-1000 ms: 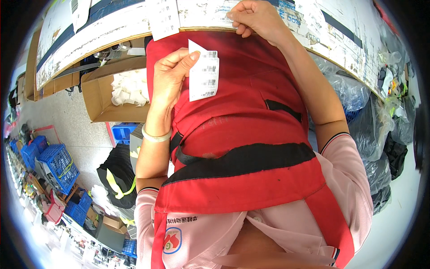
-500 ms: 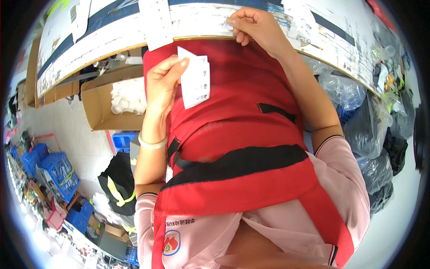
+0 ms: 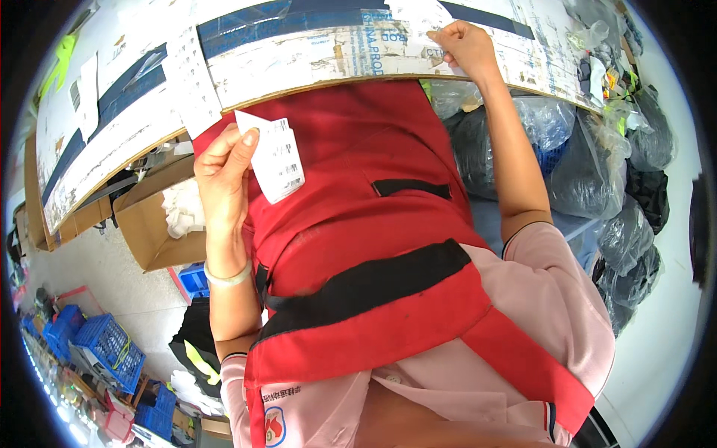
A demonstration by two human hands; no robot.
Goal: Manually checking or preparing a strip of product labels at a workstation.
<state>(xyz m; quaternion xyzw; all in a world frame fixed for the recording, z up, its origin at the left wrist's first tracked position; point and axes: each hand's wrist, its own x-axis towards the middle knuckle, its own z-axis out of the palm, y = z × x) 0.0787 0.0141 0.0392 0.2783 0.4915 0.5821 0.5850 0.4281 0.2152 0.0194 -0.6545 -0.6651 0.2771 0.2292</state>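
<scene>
My left hand [image 3: 228,160] is closed, with thumb and fingers pinching a folded strip of white barcode labels [image 3: 278,166] in front of my red apron [image 3: 336,164]. The strip hangs free, its printed side facing up. Over the worktable's front part, my right hand [image 3: 470,51] is closed in a pinch. At its fingertips shows a small white label [image 3: 435,53], partly covered by the fingers. Just beyond that hand lies a white sheet [image 3: 420,15]. Another long white label strip [image 3: 193,78] hangs over the table edge near my left hand.
The worktable [image 3: 299,71] is covered with worn white board and dark tape. Below its left side stands a cardboard box [image 3: 153,224] with white pieces in it. Filled plastic bags [image 3: 586,175] crowd the right. Blue crates [image 3: 108,343] stand on the floor at far left.
My right hand has moved right across the table with the small label. The left hand sits lower and further left in the picture, still holding the strip. The whole view has shifted.
</scene>
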